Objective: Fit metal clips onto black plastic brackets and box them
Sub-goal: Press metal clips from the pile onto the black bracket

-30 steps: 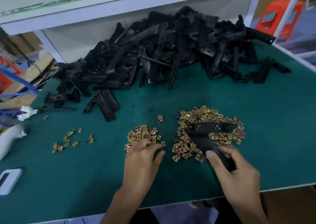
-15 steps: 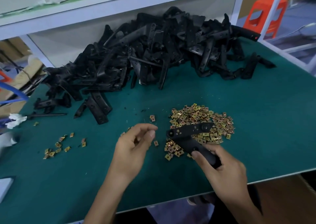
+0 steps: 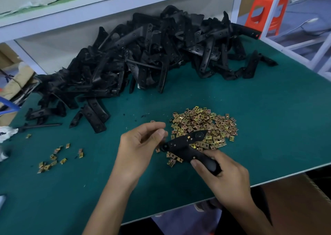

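Observation:
My right hand (image 3: 227, 179) grips the lower stem of a black plastic bracket (image 3: 186, 145), holding it tilted above the green table mat (image 3: 268, 127). My left hand (image 3: 141, 145) hovers at the bracket's left end with thumb and fingers curled together as if pinching a small clip; the clip itself is too blurred to make out. A heap of gold metal clips (image 3: 206, 125) lies just behind the bracket. A big pile of black brackets (image 3: 143, 59) fills the back of the table.
Loose clips (image 3: 53, 157) are scattered at the left. A white shelf frame (image 3: 107, 10) runs above the bracket pile. An orange stool (image 3: 265, 12) stands at the back right. A brown cardboard box (image 3: 295, 208) sits below the table's front right edge.
My left hand lifted off the small clip pile and moved right to the bracket's end. My right hand raised and tilted the bracket off the clip heap. The view shifted.

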`<state>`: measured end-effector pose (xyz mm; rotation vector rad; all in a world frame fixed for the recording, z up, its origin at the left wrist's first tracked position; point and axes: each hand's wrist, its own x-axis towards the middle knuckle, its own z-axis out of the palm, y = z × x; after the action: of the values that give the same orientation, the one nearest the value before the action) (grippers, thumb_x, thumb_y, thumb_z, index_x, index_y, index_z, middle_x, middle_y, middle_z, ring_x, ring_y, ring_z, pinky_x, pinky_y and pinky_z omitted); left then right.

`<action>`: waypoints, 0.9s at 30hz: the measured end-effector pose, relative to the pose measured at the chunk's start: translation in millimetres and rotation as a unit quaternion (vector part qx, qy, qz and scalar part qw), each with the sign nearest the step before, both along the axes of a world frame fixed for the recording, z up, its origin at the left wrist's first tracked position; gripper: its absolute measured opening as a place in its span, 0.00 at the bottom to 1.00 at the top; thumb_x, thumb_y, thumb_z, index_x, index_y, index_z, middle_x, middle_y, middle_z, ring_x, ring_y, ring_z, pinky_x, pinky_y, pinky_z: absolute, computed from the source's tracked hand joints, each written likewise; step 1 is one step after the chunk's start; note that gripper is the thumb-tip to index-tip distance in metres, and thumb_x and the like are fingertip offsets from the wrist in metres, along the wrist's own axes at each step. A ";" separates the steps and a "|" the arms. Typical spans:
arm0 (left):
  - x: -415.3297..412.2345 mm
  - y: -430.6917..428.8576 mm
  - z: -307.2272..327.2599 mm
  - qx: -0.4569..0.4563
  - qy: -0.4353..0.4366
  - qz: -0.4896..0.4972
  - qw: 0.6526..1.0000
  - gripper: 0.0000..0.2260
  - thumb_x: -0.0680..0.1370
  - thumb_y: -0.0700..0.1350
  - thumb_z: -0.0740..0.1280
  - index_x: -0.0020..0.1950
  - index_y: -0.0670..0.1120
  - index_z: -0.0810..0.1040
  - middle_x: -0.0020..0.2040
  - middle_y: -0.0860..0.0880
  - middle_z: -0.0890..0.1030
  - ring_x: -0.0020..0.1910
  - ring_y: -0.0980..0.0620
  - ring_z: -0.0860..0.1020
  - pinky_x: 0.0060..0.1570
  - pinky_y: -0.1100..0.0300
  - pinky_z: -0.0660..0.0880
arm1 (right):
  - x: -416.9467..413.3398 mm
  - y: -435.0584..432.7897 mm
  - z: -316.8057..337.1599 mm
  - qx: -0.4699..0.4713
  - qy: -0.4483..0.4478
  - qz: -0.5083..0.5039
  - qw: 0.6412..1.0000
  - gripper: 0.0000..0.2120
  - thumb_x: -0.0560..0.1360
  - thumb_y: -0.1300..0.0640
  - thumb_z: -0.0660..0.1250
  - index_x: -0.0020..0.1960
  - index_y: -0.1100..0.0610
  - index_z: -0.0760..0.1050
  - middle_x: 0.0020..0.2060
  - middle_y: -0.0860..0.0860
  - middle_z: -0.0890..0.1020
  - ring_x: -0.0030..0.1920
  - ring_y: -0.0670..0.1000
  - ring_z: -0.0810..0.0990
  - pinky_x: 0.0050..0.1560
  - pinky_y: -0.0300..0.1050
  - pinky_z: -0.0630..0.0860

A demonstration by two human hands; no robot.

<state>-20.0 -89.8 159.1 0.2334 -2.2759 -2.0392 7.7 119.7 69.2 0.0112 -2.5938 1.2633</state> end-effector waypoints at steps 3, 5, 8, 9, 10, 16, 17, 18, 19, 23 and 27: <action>-0.4 2.7 -1.0 0.008 -0.008 -0.011 1.000 0.07 0.80 0.39 0.69 0.54 0.49 0.84 0.47 0.50 0.88 0.50 0.55 0.85 0.48 0.70 0.77 | -0.6 -0.6 0.3 0.003 0.003 0.001 1.000 0.17 0.72 0.28 0.66 0.50 0.40 0.80 0.40 0.37 0.82 0.42 0.40 0.79 0.39 0.44 0.78; 0.2 4.8 -1.7 0.010 -0.011 -0.019 1.000 0.08 0.81 0.38 0.67 0.54 0.48 0.84 0.47 0.51 0.88 0.50 0.56 0.85 0.48 0.71 0.76 | -0.9 -0.8 0.0 0.005 0.005 0.001 1.000 0.17 0.72 0.29 0.66 0.50 0.40 0.80 0.40 0.37 0.82 0.42 0.40 0.79 0.39 0.45 0.78; 1.5 8.2 -3.4 -0.001 -0.011 -0.020 1.000 0.06 0.80 0.40 0.68 0.53 0.48 0.84 0.46 0.51 0.88 0.48 0.59 0.85 0.46 0.74 0.75 | -0.9 -0.5 -0.3 0.002 0.000 0.002 1.000 0.18 0.71 0.29 0.66 0.51 0.40 0.80 0.40 0.37 0.82 0.42 0.40 0.79 0.40 0.44 0.78; 1.6 8.3 -3.9 -0.002 -0.012 -0.015 1.000 0.05 0.80 0.41 0.70 0.52 0.48 0.84 0.45 0.51 0.88 0.47 0.59 0.85 0.46 0.74 0.75 | -1.0 -0.4 -0.7 0.001 0.000 0.002 1.000 0.18 0.72 0.29 0.66 0.51 0.40 0.80 0.40 0.37 0.82 0.42 0.40 0.79 0.40 0.44 0.78; 1.3 8.0 -4.7 0.002 -0.013 -0.010 1.000 0.04 0.79 0.42 0.70 0.51 0.48 0.84 0.44 0.51 0.88 0.47 0.58 0.85 0.46 0.73 0.75 | -1.1 -0.5 -0.6 0.001 0.002 0.001 1.000 0.18 0.72 0.28 0.66 0.51 0.40 0.80 0.40 0.37 0.81 0.41 0.40 0.79 0.40 0.44 0.78; 0.9 9.2 -5.0 -0.008 -0.003 -0.024 1.000 0.07 0.80 0.41 0.69 0.49 0.50 0.85 0.44 0.51 0.88 0.45 0.60 0.85 0.44 0.74 0.75 | -1.5 -1.8 0.6 0.020 0.018 0.004 1.000 0.16 0.73 0.31 0.69 0.49 0.41 0.81 0.39 0.38 0.81 0.40 0.40 0.79 0.39 0.44 0.77; 1.0 9.4 -4.5 -0.014 0.000 -0.027 1.000 0.07 0.80 0.41 0.69 0.48 0.51 0.86 0.44 0.51 0.88 0.44 0.61 0.84 0.44 0.74 0.75 | -1.9 -1.4 0.9 0.019 0.016 0.005 1.000 0.16 0.72 0.30 0.68 0.49 0.41 0.81 0.38 0.37 0.81 0.40 0.40 0.79 0.39 0.43 0.77; 0.8 9.0 -4.9 -0.021 0.003 -0.030 0.999 0.07 0.80 0.41 0.69 0.48 0.51 0.86 0.44 0.52 0.88 0.44 0.61 0.84 0.43 0.74 0.74 | -2.3 -1.1 1.1 0.017 0.014 0.006 1.000 0.16 0.72 0.30 0.67 0.49 0.41 0.80 0.38 0.37 0.81 0.40 0.40 0.79 0.39 0.42 0.76; 1.0 8.7 -4.3 -0.027 0.004 -0.032 0.999 0.07 0.79 0.42 0.69 0.47 0.52 0.86 0.43 0.52 0.88 0.43 0.61 0.84 0.43 0.74 0.74 | -2.8 -0.9 1.4 0.013 0.012 0.008 1.000 0.16 0.72 0.30 0.68 0.48 0.41 0.80 0.38 0.37 0.80 0.40 0.40 0.79 0.39 0.41 0.76; 1.5 6.3 -4.8 -0.072 0.010 -0.036 0.997 0.07 0.79 0.42 0.71 0.46 0.54 0.85 0.41 0.55 0.87 0.42 0.62 0.84 0.43 0.74 0.74 | -5.2 0.6 3.5 -0.008 -0.003 0.021 1.000 0.15 0.71 0.32 0.68 0.47 0.42 0.81 0.38 0.36 0.82 0.40 0.39 0.80 0.39 0.44 0.77; 2.9 0.8 -3.8 -0.085 0.007 -0.053 0.995 0.07 0.79 0.41 0.71 0.46 0.53 0.85 0.41 0.54 0.87 0.41 0.64 0.82 0.42 0.74 0.74 | -8.6 4.3 4.9 -0.035 -0.030 0.037 0.998 0.14 0.70 0.30 0.66 0.46 0.38 0.81 0.38 0.34 0.83 0.42 0.37 0.81 0.40 0.40 0.76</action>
<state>-17.1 -89.0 155.3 0.0893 -2.4865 -1.8709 -0.9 124.0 74.1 0.0570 -2.6207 1.3997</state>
